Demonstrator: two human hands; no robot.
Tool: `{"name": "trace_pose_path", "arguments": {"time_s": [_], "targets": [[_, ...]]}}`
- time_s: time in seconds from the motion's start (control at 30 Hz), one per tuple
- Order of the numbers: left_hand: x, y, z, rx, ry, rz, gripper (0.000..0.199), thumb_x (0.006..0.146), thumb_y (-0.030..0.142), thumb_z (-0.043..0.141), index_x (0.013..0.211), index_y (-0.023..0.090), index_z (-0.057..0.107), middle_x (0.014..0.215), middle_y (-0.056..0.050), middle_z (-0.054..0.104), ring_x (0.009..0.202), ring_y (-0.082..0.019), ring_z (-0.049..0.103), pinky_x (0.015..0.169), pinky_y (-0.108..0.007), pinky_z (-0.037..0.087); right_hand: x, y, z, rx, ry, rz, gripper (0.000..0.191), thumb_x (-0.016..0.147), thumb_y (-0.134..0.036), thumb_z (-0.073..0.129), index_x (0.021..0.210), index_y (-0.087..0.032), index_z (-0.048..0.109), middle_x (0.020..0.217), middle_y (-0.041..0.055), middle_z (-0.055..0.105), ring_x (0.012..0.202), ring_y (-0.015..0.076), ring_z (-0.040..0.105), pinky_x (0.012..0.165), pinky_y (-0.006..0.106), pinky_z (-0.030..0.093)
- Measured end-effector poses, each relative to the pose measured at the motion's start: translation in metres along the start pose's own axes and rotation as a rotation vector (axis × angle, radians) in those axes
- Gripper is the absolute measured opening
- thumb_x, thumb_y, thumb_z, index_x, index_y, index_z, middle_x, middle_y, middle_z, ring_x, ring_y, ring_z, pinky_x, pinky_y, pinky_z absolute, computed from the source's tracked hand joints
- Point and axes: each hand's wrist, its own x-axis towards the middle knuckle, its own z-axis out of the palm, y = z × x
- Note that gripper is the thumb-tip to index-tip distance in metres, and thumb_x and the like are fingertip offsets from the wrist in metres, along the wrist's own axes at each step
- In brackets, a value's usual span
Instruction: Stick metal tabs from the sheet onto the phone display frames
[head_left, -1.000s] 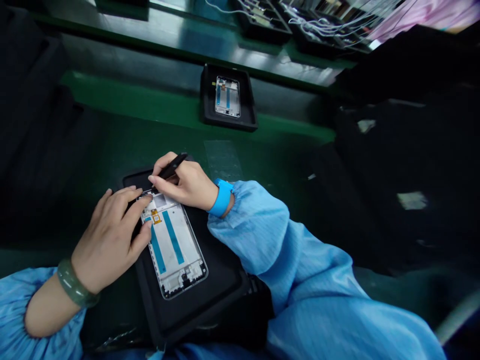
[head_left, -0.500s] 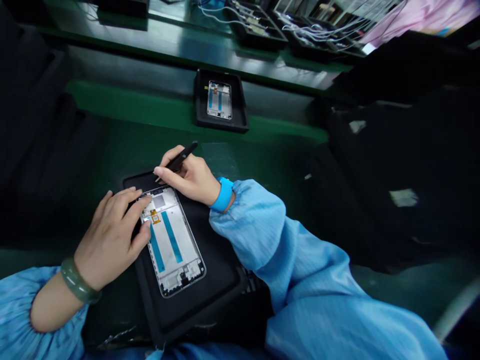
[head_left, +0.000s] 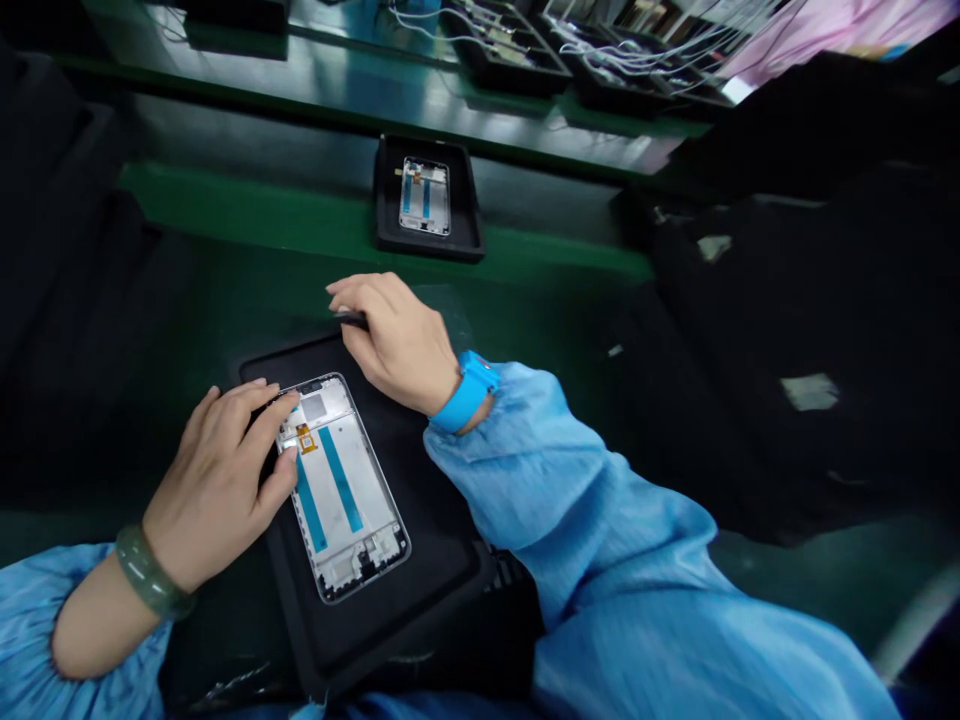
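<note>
A silver phone mid-frame (head_left: 379,480) lies face-up on a black foam tray (head_left: 442,560), with two blue strips and an orange flex cable (head_left: 307,440) on it. My left hand (head_left: 217,480) rests along the frame's upper left side. Its thumb and index fingertips touch the frame, the fingers stretched and apart. Beyond the frame's top right corner, my right hand (head_left: 397,345) is raised, closed around black tweezers (head_left: 351,318). Only a short part of the tweezers shows; their tips cannot be made out.
A second black tray (head_left: 469,235) with a similar phone frame (head_left: 426,196) stands ahead on the green bench. Dark stacked shapes (head_left: 750,380) flank the right side. On the shelf at the back are trays with white cables (head_left: 615,55). A pink sleeve or cloth (head_left: 840,35) shows at top right.
My right hand has lifted off the frame's top edge and turned, moving away to the right with the tweezers. My left hand stays at the frame's side.
</note>
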Motion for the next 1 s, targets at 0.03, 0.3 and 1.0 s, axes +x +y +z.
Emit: {"name": "trace_pose_path", "arguments": {"time_s": [0.03,0.3,1.0], "targets": [[0.0,0.0,0.0,-0.003,0.001,0.002,0.043,0.087,0.028,0.042,0.127,0.015,0.045,0.121,-0.013,0.05,0.122,-0.028,0.043,0.105,-0.054,0.033,0.0,0.004,-0.002,-0.114,-0.079,0.013,0.024,0.092,-0.02,0.042,0.11,-0.014,0.056,0.117,0.0099,0.058,0.106,0.0217,0.05,0.09,0.038,0.042],[-0.004,0.001,0.001,-0.1,0.066,-0.013,0.043,0.088,0.03,0.044,0.129,0.016,0.043,0.131,-0.016,0.042,0.132,-0.03,0.034,0.108,-0.054,0.031,0.015,0.034,-0.015,-0.23,-0.509,0.102,0.027,0.091,-0.029,0.049,0.111,-0.018,0.063,0.11,0.0065,0.058,0.094,0.0175,0.057,0.072,0.026,0.043],[0.003,-0.028,0.033,-0.034,0.164,-0.156,0.05,0.088,0.045,0.034,0.124,0.012,0.048,0.129,-0.019,0.045,0.13,-0.034,0.035,0.106,-0.057,0.028,0.081,0.121,-0.049,-0.544,-0.402,0.538,0.044,0.07,-0.037,0.073,0.105,-0.012,0.064,0.106,0.016,0.064,0.098,0.031,0.062,0.078,0.036,0.048]]}}
